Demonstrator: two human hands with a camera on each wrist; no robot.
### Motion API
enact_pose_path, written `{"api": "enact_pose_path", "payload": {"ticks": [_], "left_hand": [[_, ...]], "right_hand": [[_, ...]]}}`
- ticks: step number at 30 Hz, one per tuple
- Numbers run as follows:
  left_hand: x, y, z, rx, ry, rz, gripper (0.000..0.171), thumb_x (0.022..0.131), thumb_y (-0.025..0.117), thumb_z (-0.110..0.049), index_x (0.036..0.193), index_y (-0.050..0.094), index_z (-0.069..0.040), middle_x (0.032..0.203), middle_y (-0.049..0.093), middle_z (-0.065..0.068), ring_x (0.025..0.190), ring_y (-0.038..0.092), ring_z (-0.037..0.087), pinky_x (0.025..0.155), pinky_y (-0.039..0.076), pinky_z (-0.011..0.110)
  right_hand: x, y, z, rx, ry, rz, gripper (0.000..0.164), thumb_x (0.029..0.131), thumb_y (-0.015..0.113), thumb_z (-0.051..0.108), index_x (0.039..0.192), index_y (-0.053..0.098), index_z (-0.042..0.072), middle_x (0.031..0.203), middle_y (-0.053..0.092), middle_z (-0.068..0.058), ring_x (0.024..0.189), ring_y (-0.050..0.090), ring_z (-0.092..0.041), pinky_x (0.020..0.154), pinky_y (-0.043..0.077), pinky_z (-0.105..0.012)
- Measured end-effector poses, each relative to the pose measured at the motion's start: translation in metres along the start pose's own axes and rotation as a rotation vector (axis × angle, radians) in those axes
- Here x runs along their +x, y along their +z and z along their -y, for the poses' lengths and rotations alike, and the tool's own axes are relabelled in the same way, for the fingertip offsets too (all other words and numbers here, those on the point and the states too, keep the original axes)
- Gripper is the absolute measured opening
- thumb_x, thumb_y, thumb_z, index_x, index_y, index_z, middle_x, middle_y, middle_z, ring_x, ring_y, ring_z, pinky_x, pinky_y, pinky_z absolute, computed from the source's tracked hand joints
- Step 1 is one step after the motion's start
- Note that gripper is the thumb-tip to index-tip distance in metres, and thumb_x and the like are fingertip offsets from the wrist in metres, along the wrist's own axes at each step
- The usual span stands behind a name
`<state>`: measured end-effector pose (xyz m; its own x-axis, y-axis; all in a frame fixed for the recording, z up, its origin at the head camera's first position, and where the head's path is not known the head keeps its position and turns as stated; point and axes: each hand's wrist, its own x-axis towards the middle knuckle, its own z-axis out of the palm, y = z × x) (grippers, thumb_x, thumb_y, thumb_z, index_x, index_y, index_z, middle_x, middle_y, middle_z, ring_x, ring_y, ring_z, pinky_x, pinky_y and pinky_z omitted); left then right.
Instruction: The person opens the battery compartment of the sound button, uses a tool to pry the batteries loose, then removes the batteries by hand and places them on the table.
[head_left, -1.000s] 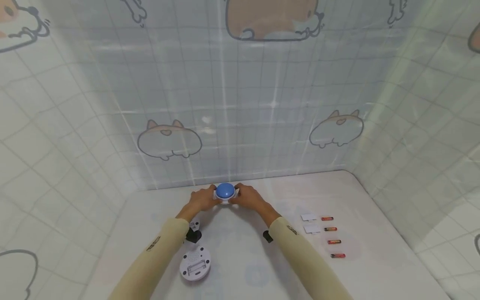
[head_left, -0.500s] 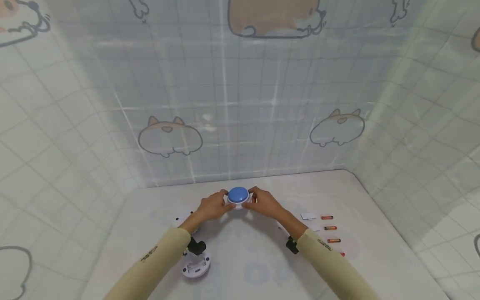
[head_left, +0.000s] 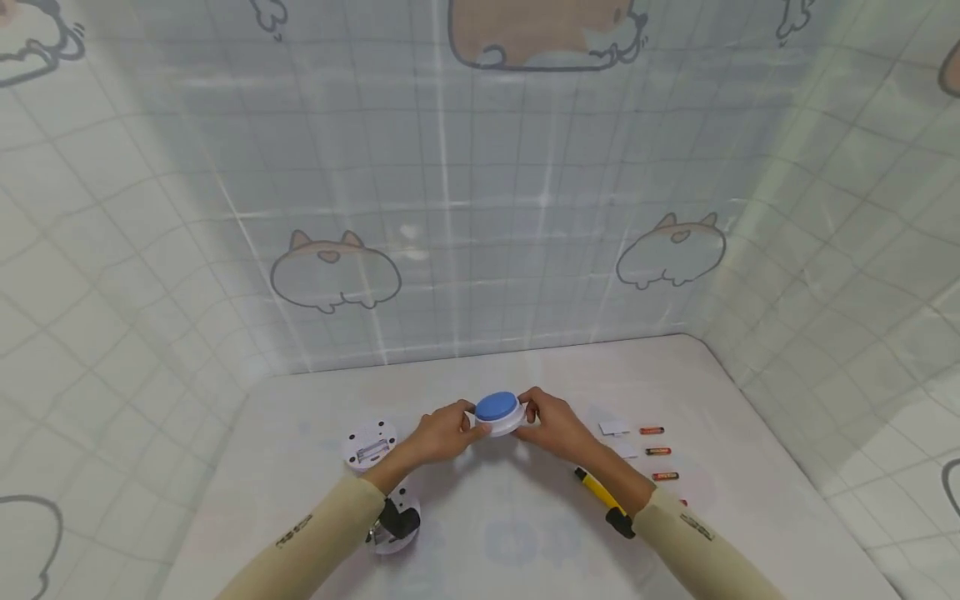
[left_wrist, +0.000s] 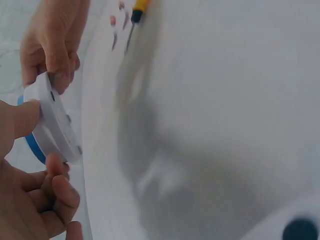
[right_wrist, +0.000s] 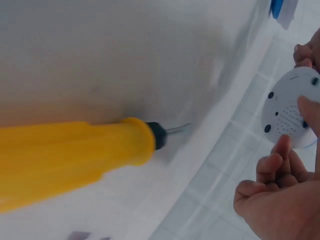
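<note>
A round push button with a blue domed top and white base is held above the table, a little tilted. My left hand pinches its left rim between thumb and fingers. At the opposite rim, my right hand grips it too. The right wrist view shows the base's white underside, with dark feet and small speaker holes. Below my right forearm lies a yellow and black screwdriver, its metal shaft visible in the right wrist view.
Two similar round units lie underside up at left: one shows a bare battery slot; the nearer one is partly hidden by my left wrist's camera. Small white covers and several red-black batteries lie at right. A tiled-pattern sheet rises behind.
Both hands have brought the push button rightward and nearer to me, tilting it. The screwdriver and the farther upturned unit have come into view from behind my forearms.
</note>
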<state>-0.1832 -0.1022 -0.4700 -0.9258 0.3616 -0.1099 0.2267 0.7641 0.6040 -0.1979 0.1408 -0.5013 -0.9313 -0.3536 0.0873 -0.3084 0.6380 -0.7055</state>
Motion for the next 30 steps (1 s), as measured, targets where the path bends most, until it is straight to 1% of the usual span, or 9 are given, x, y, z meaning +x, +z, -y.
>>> {"api": "enact_pose_path", "payload": {"ticks": [4, 7, 10, 12, 15, 18, 23, 27, 30], "left_hand": [[-0.006, 0.001, -0.008, -0.081, -0.018, 0.060, 0.057, 0.101, 0.056, -0.049, 0.132, 0.058, -0.002, 0.087, 0.060, -0.001, 0.070, 0.055, 0.014, 0.063, 0.042, 0.033], [-0.009, 0.002, -0.012, -0.148, -0.038, 0.095, 0.056, 0.102, 0.054, -0.048, 0.131, 0.059, 0.000, 0.095, 0.064, 0.004, 0.078, 0.057, 0.016, 0.066, 0.045, 0.034], [-0.010, 0.003, -0.013, -0.198, -0.053, 0.113, 0.056, 0.102, 0.054, -0.048, 0.128, 0.060, 0.002, 0.101, 0.066, 0.007, 0.086, 0.059, 0.018, 0.071, 0.048, 0.036], [-0.011, 0.005, -0.013, -0.218, -0.056, 0.120, 0.057, 0.102, 0.054, -0.048, 0.127, 0.061, 0.002, 0.102, 0.067, 0.008, 0.087, 0.059, 0.018, 0.073, 0.048, 0.036], [-0.012, 0.006, -0.013, -0.258, -0.056, 0.131, 0.055, 0.102, 0.053, -0.048, 0.122, 0.061, 0.002, 0.100, 0.068, 0.009, 0.085, 0.060, 0.017, 0.071, 0.047, 0.035], [-0.012, 0.006, -0.014, -0.306, -0.060, 0.139, 0.053, 0.103, 0.051, -0.049, 0.119, 0.061, 0.001, 0.101, 0.069, 0.009, 0.084, 0.062, 0.018, 0.069, 0.046, 0.033], [-0.010, 0.008, -0.016, -0.345, -0.073, 0.109, 0.056, 0.104, 0.047, -0.052, 0.119, 0.060, 0.000, 0.102, 0.073, 0.007, 0.087, 0.068, 0.023, 0.071, 0.048, 0.034], [-0.009, 0.010, -0.016, -0.324, -0.096, 0.055, 0.056, 0.103, 0.046, -0.055, 0.113, 0.061, -0.003, 0.098, 0.075, 0.006, 0.082, 0.068, 0.020, 0.071, 0.047, 0.035], [-0.008, 0.012, -0.015, -0.297, -0.101, 0.032, 0.054, 0.103, 0.045, -0.056, 0.108, 0.062, -0.005, 0.094, 0.076, 0.006, 0.079, 0.068, 0.019, 0.069, 0.047, 0.034]], "right_hand": [[-0.011, -0.004, 0.002, 0.010, -0.004, -0.063, 0.040, 0.085, 0.082, 0.033, 0.112, 0.063, 0.012, 0.082, 0.056, 0.004, 0.069, 0.046, -0.011, 0.059, 0.036, -0.023], [-0.017, -0.004, 0.003, 0.022, 0.010, -0.081, 0.036, 0.085, 0.082, 0.035, 0.106, 0.062, 0.014, 0.081, 0.056, 0.002, 0.068, 0.045, -0.010, 0.058, 0.034, -0.023], [-0.022, -0.003, 0.003, 0.015, 0.015, -0.097, 0.033, 0.085, 0.081, 0.036, 0.101, 0.060, 0.016, 0.082, 0.057, -0.001, 0.068, 0.044, -0.009, 0.058, 0.033, -0.023], [-0.024, -0.002, 0.002, 0.011, 0.012, -0.104, 0.032, 0.086, 0.081, 0.036, 0.099, 0.060, 0.016, 0.083, 0.058, -0.003, 0.068, 0.043, -0.009, 0.058, 0.033, -0.023], [-0.026, -0.001, 0.001, 0.007, 0.008, -0.117, 0.031, 0.086, 0.081, 0.036, 0.098, 0.059, 0.018, 0.084, 0.060, -0.004, 0.069, 0.044, -0.008, 0.059, 0.034, -0.022], [-0.028, -0.001, 0.001, 0.009, -0.005, -0.129, 0.030, 0.086, 0.080, 0.038, 0.098, 0.059, 0.020, 0.083, 0.059, 0.000, 0.069, 0.045, -0.009, 0.058, 0.036, -0.023], [-0.030, -0.002, 0.001, 0.011, -0.015, -0.145, 0.030, 0.088, 0.079, 0.039, 0.097, 0.055, 0.024, 0.081, 0.056, 0.009, 0.070, 0.049, -0.009, 0.057, 0.039, -0.023], [-0.031, -0.002, 0.000, 0.030, -0.042, -0.130, 0.030, 0.089, 0.078, 0.037, 0.096, 0.051, 0.026, 0.081, 0.055, 0.010, 0.072, 0.051, -0.009, 0.058, 0.042, -0.023], [-0.031, -0.002, -0.001, 0.030, -0.074, -0.118, 0.029, 0.090, 0.076, 0.036, 0.098, 0.050, 0.027, 0.081, 0.055, 0.011, 0.073, 0.052, -0.009, 0.059, 0.043, -0.023]]}}
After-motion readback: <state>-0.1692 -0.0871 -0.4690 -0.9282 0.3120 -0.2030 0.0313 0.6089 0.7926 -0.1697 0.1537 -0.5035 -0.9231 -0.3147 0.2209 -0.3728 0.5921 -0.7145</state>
